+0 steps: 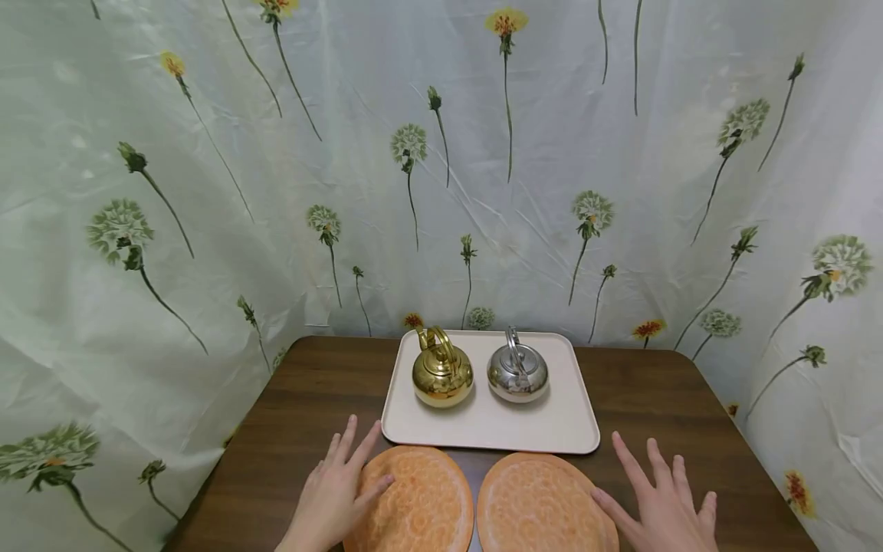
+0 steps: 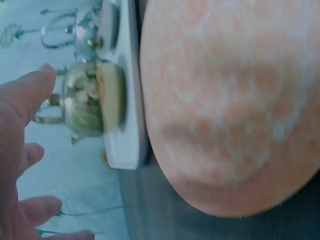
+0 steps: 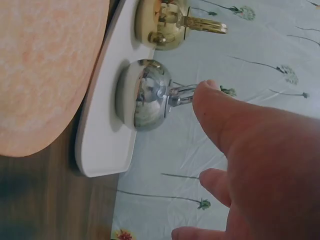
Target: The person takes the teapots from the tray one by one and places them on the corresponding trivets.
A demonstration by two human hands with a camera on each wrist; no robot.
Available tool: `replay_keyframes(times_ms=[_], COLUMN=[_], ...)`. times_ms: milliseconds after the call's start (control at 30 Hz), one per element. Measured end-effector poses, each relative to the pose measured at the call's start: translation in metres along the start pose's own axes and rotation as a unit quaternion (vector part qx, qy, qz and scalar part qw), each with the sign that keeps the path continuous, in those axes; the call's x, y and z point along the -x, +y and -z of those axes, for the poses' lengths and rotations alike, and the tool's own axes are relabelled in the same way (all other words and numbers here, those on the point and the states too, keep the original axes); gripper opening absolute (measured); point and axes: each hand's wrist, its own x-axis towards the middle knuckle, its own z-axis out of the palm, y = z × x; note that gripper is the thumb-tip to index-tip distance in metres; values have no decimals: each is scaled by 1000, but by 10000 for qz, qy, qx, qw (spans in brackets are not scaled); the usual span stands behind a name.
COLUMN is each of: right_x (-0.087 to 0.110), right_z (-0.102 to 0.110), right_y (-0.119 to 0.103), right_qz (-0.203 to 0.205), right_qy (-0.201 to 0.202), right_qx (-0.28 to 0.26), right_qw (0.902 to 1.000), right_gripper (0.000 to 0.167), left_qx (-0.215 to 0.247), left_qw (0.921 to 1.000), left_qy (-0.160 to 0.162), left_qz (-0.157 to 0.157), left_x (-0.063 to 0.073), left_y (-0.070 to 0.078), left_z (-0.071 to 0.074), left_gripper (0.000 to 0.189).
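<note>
Down at bottom centre we have two orange discs, a left disc [image 1: 421, 502] and a right disc [image 1: 541, 502]; the left hand [image 1: 334, 491] spreads over one, the right hand [image 1: 662, 498] splays at the other's edge, both holding nothing. Above, upper centre of the table [image 1: 641, 406], we spot a gold kettle [image 1: 443, 379] and silver kettle [image 1: 517, 376] on a pale tray [image 1: 483, 433]. A hasty forward sweep, we reckon, could bump the tray and topple either kettle.
</note>
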Motion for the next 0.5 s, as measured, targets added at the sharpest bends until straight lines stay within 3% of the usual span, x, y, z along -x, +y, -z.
replay_keyframes(times_ms=[200, 500], right_x=[-2, -4], right_z=[11, 15], right_y=[-15, -31], right_qz=[320, 869], right_qy=[9, 487], right_qx=[-229, -474], right_qw=[9992, 9939], right_gripper=[106, 95], left_qx=[419, 640], left_qw=[9989, 9969], left_qy=[-50, -148], left_qz=[-225, -425], left_x=[-15, -35], left_y=[-22, -40], left_z=[-3, -10], left_gripper=[77, 75])
